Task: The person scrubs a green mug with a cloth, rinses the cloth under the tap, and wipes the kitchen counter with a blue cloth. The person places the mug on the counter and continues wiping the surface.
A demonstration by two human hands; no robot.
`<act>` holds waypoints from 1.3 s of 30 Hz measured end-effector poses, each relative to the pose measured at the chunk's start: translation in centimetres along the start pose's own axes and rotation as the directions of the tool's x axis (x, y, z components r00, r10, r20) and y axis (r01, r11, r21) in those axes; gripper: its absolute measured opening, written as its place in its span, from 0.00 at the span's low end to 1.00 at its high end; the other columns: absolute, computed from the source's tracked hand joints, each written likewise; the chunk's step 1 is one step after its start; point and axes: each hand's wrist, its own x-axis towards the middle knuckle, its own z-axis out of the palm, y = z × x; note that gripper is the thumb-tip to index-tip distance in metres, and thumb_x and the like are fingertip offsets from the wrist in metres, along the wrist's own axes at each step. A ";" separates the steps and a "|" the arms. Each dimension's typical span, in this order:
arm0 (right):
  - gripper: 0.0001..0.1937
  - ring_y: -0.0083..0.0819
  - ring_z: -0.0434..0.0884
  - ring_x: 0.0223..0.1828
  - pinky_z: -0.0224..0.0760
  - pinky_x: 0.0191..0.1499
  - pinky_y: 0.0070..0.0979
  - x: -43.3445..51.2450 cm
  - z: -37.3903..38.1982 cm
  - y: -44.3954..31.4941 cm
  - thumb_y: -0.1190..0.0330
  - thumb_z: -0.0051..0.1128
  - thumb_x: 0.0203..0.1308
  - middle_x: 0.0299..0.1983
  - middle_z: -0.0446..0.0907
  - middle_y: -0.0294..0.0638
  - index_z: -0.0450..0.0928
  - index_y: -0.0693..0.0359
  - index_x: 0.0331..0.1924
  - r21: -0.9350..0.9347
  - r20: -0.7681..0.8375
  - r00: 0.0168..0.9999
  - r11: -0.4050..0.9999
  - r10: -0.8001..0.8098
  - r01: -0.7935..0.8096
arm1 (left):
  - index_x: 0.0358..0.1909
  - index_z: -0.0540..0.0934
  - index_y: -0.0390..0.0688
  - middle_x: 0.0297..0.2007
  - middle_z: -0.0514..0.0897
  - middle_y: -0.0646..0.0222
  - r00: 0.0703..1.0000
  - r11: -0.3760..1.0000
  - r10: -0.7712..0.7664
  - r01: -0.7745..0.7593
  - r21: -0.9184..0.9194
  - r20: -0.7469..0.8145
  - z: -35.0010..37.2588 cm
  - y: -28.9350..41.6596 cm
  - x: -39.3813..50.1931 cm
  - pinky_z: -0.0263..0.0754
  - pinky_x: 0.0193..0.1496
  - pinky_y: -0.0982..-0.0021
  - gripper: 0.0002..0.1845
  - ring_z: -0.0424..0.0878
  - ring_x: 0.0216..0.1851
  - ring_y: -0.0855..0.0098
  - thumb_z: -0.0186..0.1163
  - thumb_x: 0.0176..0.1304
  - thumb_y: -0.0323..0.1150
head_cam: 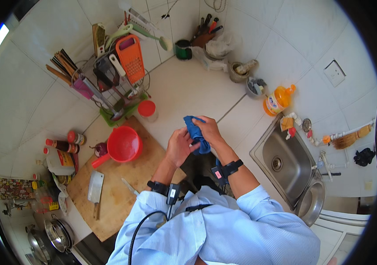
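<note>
My right hand (209, 131) grips a bunched blue cloth (195, 131) in front of my body, over the counter's front edge. Beside it my left hand (179, 148) is raised with its palm turned up and fingers parted, the fingertips at the cloth's lower part. To the left lies a wooden cutting board (115, 195). On the board are a red plastic ladle (124, 144), a cleaver (95, 190) and a small knife (129, 186), whose handle end is partly hidden by my sleeve.
A steel sink (282, 162) is at the right, with an orange detergent bottle (275, 102) behind it. A red-lidded jar (147, 110) stands behind the board near a utensil rack (122, 76). Along the back wall are a stone mortar (238, 73) and a small bowl (255, 87). Bottles and pans line the left.
</note>
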 end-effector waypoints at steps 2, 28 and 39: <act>0.24 0.44 0.87 0.52 0.78 0.57 0.36 1.9 -1.8 0.1 0.54 0.66 0.66 0.48 0.88 0.56 0.85 0.67 0.54 -0.052 -0.182 0.979 0.995 -0.088 0.080 | 0.69 0.71 0.40 0.62 0.79 0.57 0.993 0.992 0.060 -0.048 0.113 -0.105 -0.3 0.6 0.2 0.79 0.60 0.54 0.28 0.79 0.61 0.58 0.49 0.77 0.49; 0.38 0.57 0.56 0.80 0.52 0.77 0.58 39.2 9.0 0.7 0.60 0.64 0.64 0.76 0.61 0.57 0.61 0.62 0.76 -0.909 0.063 0.874 0.333 -0.481 0.249 | 0.52 0.80 0.41 0.42 0.87 0.64 0.840 0.933 -0.139 0.289 0.215 -0.524 -10.2 0.7 5.0 0.81 0.46 0.66 0.11 0.87 0.42 0.68 0.54 0.77 0.35; 0.34 0.52 0.85 0.51 0.78 0.55 0.43 38.2 8.5 -6.7 0.65 0.75 0.53 0.54 0.83 0.57 0.73 0.65 0.64 -0.287 -0.098 0.904 0.882 -0.415 0.374 | 0.41 0.83 0.39 0.32 0.87 0.67 0.789 0.727 0.077 0.374 0.576 -0.610 -11.7 2.6 8.1 0.80 0.33 0.72 0.16 0.88 0.31 0.72 0.58 0.76 0.43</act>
